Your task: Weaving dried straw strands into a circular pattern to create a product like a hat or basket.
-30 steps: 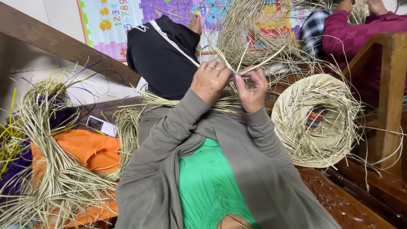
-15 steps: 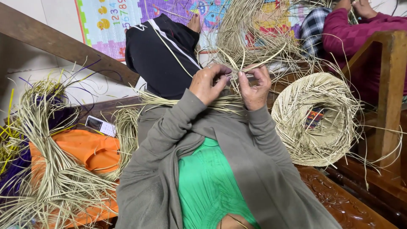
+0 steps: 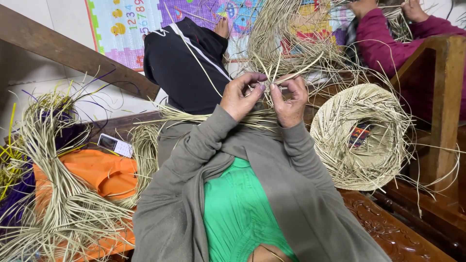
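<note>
Thin, pale straw strands (image 3: 272,73) are being pinched between the fingertips of both hands, held up in front of the chest. The left hand (image 3: 241,97) is being kept curled, its thumb and forefinger pressed together on the strands, while the right hand (image 3: 290,99) is being closed in the same pinch just beside it, so that the two sets of fingertips are almost touching. The strands are flat, dry and yellowish-green; they are being fanned upward and outward from the pinch into a loose, bristling unfinished weave (image 3: 286,34), with one long strand trailing across a black garment (image 3: 184,68). More loose ends are being left hanging below the hands, across grey sleeves (image 3: 194,155).

To the right, a partly woven straw hat (image 3: 359,136) with a ragged, unfinished brim is being rested on a carved wooden bench (image 3: 388,218). To the left, a bundle of straw (image 3: 53,194) is being spread over orange cloth (image 3: 97,170), near a small phone (image 3: 115,144). Another person's maroon sleeve (image 3: 383,34) is being shown at the upper right.
</note>
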